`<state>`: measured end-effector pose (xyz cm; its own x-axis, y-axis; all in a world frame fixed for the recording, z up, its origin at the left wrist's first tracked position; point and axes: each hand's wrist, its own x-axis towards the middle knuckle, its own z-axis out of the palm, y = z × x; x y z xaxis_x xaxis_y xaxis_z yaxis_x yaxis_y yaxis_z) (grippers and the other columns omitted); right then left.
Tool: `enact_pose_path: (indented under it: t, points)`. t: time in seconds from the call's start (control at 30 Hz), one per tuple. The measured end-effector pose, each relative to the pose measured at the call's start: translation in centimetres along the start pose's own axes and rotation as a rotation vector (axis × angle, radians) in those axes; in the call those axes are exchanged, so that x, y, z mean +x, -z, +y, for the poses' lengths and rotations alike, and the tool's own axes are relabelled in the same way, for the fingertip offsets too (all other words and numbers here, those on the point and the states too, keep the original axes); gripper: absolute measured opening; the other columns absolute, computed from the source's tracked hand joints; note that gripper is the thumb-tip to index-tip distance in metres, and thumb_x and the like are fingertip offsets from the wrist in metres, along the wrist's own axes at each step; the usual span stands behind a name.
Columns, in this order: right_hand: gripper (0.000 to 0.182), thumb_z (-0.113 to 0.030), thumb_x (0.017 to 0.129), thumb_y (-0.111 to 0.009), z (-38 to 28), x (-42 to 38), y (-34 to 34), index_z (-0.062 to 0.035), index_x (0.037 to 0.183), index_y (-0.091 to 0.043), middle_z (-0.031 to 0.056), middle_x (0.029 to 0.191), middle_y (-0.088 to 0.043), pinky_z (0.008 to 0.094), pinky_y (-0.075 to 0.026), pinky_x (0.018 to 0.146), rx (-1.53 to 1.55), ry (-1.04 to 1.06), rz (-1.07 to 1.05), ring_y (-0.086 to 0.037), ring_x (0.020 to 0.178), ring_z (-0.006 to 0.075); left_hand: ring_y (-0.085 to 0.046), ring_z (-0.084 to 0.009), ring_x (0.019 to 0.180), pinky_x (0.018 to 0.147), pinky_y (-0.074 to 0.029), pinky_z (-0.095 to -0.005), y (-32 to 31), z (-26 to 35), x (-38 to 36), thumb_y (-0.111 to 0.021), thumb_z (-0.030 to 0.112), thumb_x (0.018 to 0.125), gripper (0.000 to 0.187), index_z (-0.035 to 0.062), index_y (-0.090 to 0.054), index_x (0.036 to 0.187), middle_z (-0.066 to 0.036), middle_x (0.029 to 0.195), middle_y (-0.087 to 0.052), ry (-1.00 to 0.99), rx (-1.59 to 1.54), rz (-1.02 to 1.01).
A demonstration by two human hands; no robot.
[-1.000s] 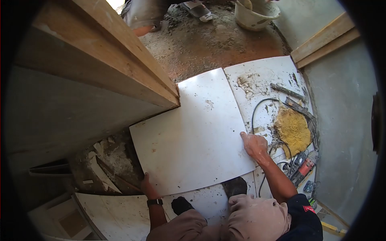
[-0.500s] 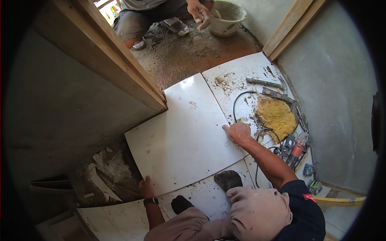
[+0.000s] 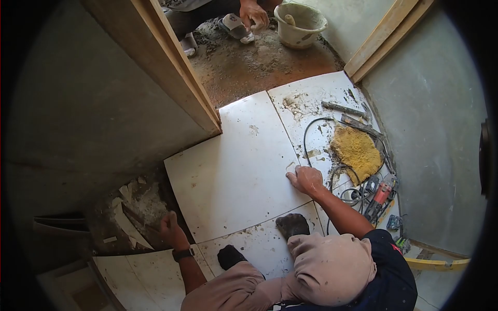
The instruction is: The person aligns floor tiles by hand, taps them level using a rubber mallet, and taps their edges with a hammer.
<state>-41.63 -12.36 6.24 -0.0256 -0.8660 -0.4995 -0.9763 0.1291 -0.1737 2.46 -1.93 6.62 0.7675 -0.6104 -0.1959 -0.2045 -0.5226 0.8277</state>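
A large white tile [image 3: 233, 171] lies on the floor in front of me, its far edge at the doorway. My right hand [image 3: 307, 180] rests on its right edge near the joint, thumb and forefinger apart. My left hand [image 3: 174, 231], with a watch at the wrist, is just off the tile's near left corner, over a strip of bare floor [image 3: 150, 205]. Its fingers are curled together; whatever they may hold is hidden. Broken tile pieces [image 3: 128, 226] lie in that strip beside the left hand.
A yellow sponge-like mat [image 3: 356, 153], a black cable [image 3: 305, 136] and a red power tool [image 3: 382, 193] lie on the right-hand tiles. Beyond the wooden door frame [image 3: 171, 67], another person's hand [image 3: 254, 14] is near a bucket [image 3: 298, 31] on wet mortar.
My left hand has lifted off the tile's near left edge and moved left and forward. My right hand stays near the right joint. The other person's hand has lowered toward the floor.
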Motion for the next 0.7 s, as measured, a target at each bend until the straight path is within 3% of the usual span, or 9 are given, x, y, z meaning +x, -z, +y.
enact_pose_path:
  t: [0.1, 0.17, 0.2, 0.27, 0.37, 0.47, 0.5, 0.6, 0.7]
  points:
    - [0.053, -0.052, 0.094, -0.059, 0.3, 0.3, 0.4, -0.001, 0.098, -0.073, 0.0238, 0.094, -0.073, 0.0504, -0.055, 0.083, 0.04, -0.014, -0.003, -0.072, 0.092, 0.0393, -0.061, -0.0213, 0.095, 0.092, -0.048, -0.0373, -0.8, 3.2, 1.2, -0.074, 0.021, 0.092, 0.028, 0.0012, -0.067, 0.11, -0.01, 0.107, -0.067, -0.241, 0.009, -0.102]
    - [0.05, -0.051, 0.093, -0.06, 1.2, 1.2, 1.0, -0.0024, 0.097, -0.071, 0.0236, 0.093, -0.072, 0.0509, -0.053, 0.083, 0.206, -0.037, 0.004, -0.07, 0.092, 0.0409, -0.061, -0.029, 0.108, 0.097, -0.047, -0.042, -2.1, 3.7, 0.4, -0.076, 0.025, 0.09, 0.04, 0.0022, -0.063, 0.121, -0.016, 0.12, -0.064, -0.602, 0.276, -0.075]
    - [0.049, -0.051, 0.093, -0.061, 1.6, 1.9, 1.7, -0.0035, 0.095, -0.071, 0.0221, 0.092, -0.072, 0.0504, -0.053, 0.081, 0.262, -0.063, 0.016, -0.07, 0.091, 0.0404, -0.061, -0.029, 0.108, 0.097, -0.047, -0.042, -3.1, 3.6, -0.7, -0.076, 0.025, 0.09, 0.04, 0.0022, -0.063, 0.121, -0.016, 0.12, -0.064, -0.59, 0.286, -0.098]
    - [0.043, -0.047, 0.094, -0.061, 2.6, 3.1, 3.0, -0.0047, 0.092, -0.069, 0.0204, 0.088, -0.071, 0.0485, -0.052, 0.081, 0.356, 0.01, 0.18, -0.069, 0.089, 0.0389, -0.052, -0.0375, 0.129, 0.107, -0.042, -0.0501, -6.0, 3.2, -4.0, -0.077, 0.036, 0.086, 0.065, 0.0048, -0.054, 0.138, -0.022, 0.137, -0.055, -0.954, 0.495, -0.222]
    - [0.043, -0.039, 0.096, -0.063, 1.2, 4.0, 6.5, -0.0004, 0.114, -0.064, 0.0224, 0.112, -0.067, 0.046, -0.051, 0.09, 0.344, 0.123, 0.582, -0.065, 0.103, 0.0376, -0.024, -0.0423, 0.15, 0.119, -0.017, -0.0622, -9.8, 0.0, -9.1, -0.072, 0.06, 0.081, 0.096, 0.0076, -0.039, 0.153, -0.025, 0.162, -0.028, -0.982, 0.721, -0.524]
    - [0.062, -0.042, 0.097, -0.062, -2.2, 5.0, 9.3, -0.0007, 0.142, -0.051, 0.0246, 0.147, -0.049, 0.0511, -0.034, 0.115, 0.228, 0.378, 0.873, -0.043, 0.14, 0.0414, -0.019, -0.0426, 0.152, 0.12, -0.011, -0.0637, -10.6, -2.1, -9.9, -0.067, 0.067, 0.081, 0.098, 0.0076, -0.039, 0.153, -0.026, 0.163, -0.024, -0.972, 0.945, -0.63]
    - [0.062, -0.042, 0.097, -0.062, -3.4, 5.0, 9.6, -0.0007, 0.142, -0.051, 0.0246, 0.147, -0.049, 0.0511, -0.034, 0.115, 0.227, 0.378, 0.874, -0.043, 0.14, 0.0414, -0.017, -0.0428, 0.153, 0.121, -0.009, -0.0637, -10.9, -2.2, -9.8, -0.067, 0.068, 0.08, 0.099, 0.0077, -0.038, 0.153, -0.027, 0.164, -0.022, -0.978, 0.937, -0.63]
    - [0.079, -0.049, 0.097, -0.059, -7.6, 4.4, 8.1, -0.0044, 0.157, -0.032, 0.0217, 0.165, -0.021, 0.0595, -0.013, 0.122, 0.18, 0.513, 0.822, -0.011, 0.155, 0.0406, -0.015, -0.0433, 0.153, 0.121, -0.006, -0.0644, -10.3, -2.2, -9.4, -0.068, 0.069, 0.078, 0.102, 0.0078, -0.038, 0.153, -0.028, 0.164, -0.021, -0.971, 0.946, -0.648]
    - [0.087, -0.056, 0.096, -0.055, -7.2, 5.9, -1.7, -0.0057, 0.16, -0.025, 0.0197, 0.169, -0.01, 0.0615, -0.006, 0.122, 0.073, 0.523, 0.605, -0.002, 0.157, 0.0377, -0.015, -0.0441, 0.153, 0.12, -0.006, -0.0662, -10.2, -2.6, -9.4, -0.069, 0.072, 0.074, 0.106, 0.008, -0.038, 0.153, -0.028, 0.164, -0.021, -0.967, 0.95, -0.665]
